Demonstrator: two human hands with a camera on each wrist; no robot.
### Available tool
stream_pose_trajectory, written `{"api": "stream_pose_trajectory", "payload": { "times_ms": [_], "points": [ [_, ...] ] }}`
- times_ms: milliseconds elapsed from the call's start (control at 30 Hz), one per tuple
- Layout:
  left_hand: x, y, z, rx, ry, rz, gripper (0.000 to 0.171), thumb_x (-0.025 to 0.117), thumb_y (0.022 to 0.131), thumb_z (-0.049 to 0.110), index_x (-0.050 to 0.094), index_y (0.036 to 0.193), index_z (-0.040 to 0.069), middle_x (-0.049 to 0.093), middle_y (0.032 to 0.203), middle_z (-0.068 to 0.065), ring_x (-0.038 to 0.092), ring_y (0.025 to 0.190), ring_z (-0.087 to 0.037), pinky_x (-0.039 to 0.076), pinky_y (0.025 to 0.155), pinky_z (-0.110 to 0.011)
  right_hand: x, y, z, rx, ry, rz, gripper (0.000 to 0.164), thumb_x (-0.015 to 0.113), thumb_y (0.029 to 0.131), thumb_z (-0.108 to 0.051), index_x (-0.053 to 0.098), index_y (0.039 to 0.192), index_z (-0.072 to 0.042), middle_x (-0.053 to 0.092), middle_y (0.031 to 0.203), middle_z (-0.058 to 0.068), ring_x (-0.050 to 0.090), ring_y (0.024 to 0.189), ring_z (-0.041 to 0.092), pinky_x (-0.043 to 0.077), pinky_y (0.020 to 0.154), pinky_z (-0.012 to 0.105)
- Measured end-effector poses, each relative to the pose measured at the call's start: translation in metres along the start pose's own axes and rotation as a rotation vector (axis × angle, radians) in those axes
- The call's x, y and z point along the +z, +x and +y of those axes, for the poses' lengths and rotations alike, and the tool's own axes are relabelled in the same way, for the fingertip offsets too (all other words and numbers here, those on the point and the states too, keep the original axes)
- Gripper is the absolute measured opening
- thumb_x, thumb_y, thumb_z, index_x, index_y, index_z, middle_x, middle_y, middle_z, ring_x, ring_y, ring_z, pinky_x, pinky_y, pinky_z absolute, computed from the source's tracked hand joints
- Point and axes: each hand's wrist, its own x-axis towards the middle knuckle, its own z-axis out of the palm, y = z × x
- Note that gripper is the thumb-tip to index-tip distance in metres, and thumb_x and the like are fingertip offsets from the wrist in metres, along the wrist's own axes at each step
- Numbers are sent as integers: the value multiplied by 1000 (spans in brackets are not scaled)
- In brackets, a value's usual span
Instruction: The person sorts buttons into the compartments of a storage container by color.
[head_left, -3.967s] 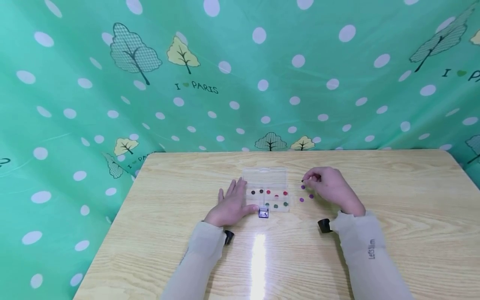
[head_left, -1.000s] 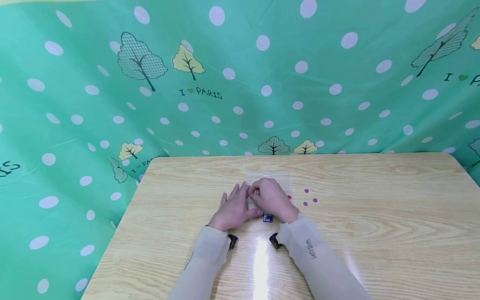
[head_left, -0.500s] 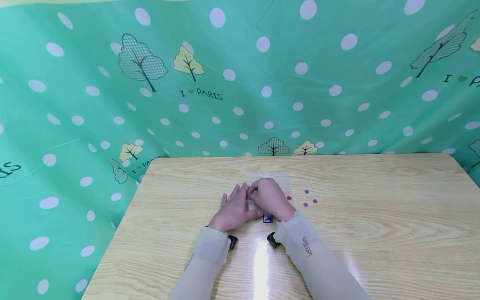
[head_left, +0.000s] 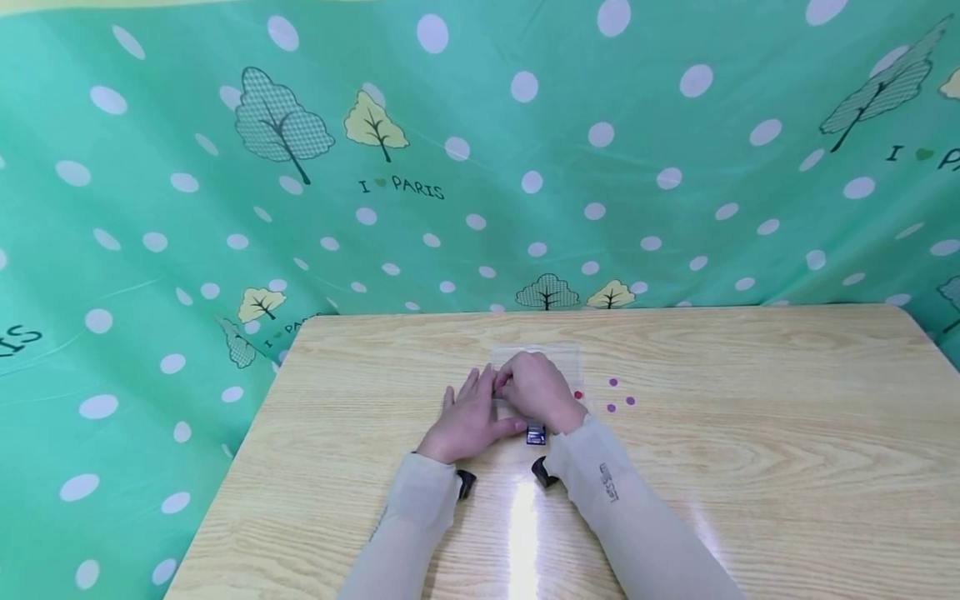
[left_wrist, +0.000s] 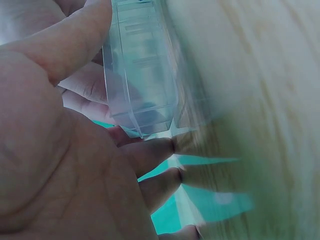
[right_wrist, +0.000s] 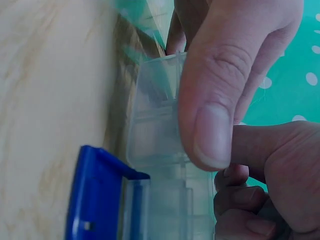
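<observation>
A clear plastic compartment box point(head_left: 504, 410) lies with its transparent lid point(head_left: 562, 357) folded back, largely covered by my hands. My left hand point(head_left: 468, 423) rests along its left side, fingers spread and straight, thumb across the front. Over the left compartments, my right hand point(head_left: 536, 390) has curled fingers, pinching a small black disc point(head_left: 495, 392) that barely shows at the fingertips. One red disc point(head_left: 578, 395) is visible at the box's right end. A blue plastic flap point(right_wrist: 90, 200) stands out from the box's front in the right wrist view.
Three purple discs, the nearest being a purple disc point(head_left: 611, 408), lie on the wooden table point(head_left: 750, 433) right of the box. Behind the table hangs a green dotted cloth point(head_left: 480, 167).
Since four seconds ago, my right hand has carried the black disc from the table leftward over the box. In the last second it has shifted only slightly; my left hand stays in place.
</observation>
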Motion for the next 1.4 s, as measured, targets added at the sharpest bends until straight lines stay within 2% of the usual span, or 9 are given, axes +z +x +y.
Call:
{"api": "stream_pose_trajectory", "payload": {
  "times_ms": [133,367,567,733,800,867,1000,1167,1400],
  "points": [
    [-1,1,1,0,9,-2,99,70,91,51,18,159,2,17,166,-16,8,154,-34,2,118,-65,-4,1,-2,12,-5,-29,10,77,86,-9,80,81,-17,76,98,1,67,98,22,53,91,39],
    [-2,1,3,1,2,-7,99,69,91,52,17,160,3,16,166,-15,7,154,-34,1,118,-64,-7,4,-1,-6,-10,-38,13,75,84,-7,81,79,-17,76,88,-2,69,91,20,55,86,38],
    [-2,2,4,-7,-2,-11,98,69,91,52,17,160,5,15,167,-14,6,154,-33,0,119,-63,-8,4,0,-12,-21,-65,10,75,86,-10,82,84,-16,77,94,0,69,98,21,54,90,39],
    [-2,1,5,-13,2,-20,98,68,92,52,16,160,5,14,167,-13,5,154,-32,-1,119,-63,-11,1,4,-54,37,-74,9,73,88,-9,81,87,-14,77,95,0,69,94,19,53,92,38],
    [-2,1,5,-10,9,-21,98,68,92,52,16,160,4,14,167,-14,5,154,-33,0,118,-64,-12,-1,7,-83,75,-70,9,73,89,-9,81,88,-12,76,92,-1,67,84,15,54,86,36],
    [-1,1,5,-6,10,-22,97,67,92,53,17,160,4,14,167,-15,5,154,-33,0,118,-64,-15,-4,10,-105,112,-66,8,72,90,-9,80,91,-11,75,89,-1,61,69,11,53,74,32],
    [-1,0,4,-2,7,-25,95,67,92,52,20,159,4,14,167,-15,5,154,-33,0,118,-65,-19,-10,17,-113,134,-54,11,68,93,-9,79,98,-9,67,74,-2,46,52,9,42,55,27],
    [0,0,3,-7,11,-23,94,67,92,52,20,159,4,16,167,-13,4,154,-33,0,118,-64,-27,-17,22,-120,133,-33,12,67,94,-11,78,98,-10,53,63,-2,43,54,11,39,54,27],
    [-1,0,2,-16,7,-16,92,68,92,51,23,158,4,13,167,-12,4,154,-32,-1,119,-63,-34,-27,27,-138,147,44,11,67,94,-12,77,99,-8,53,67,-2,44,59,12,40,57,28]
  ]
}}
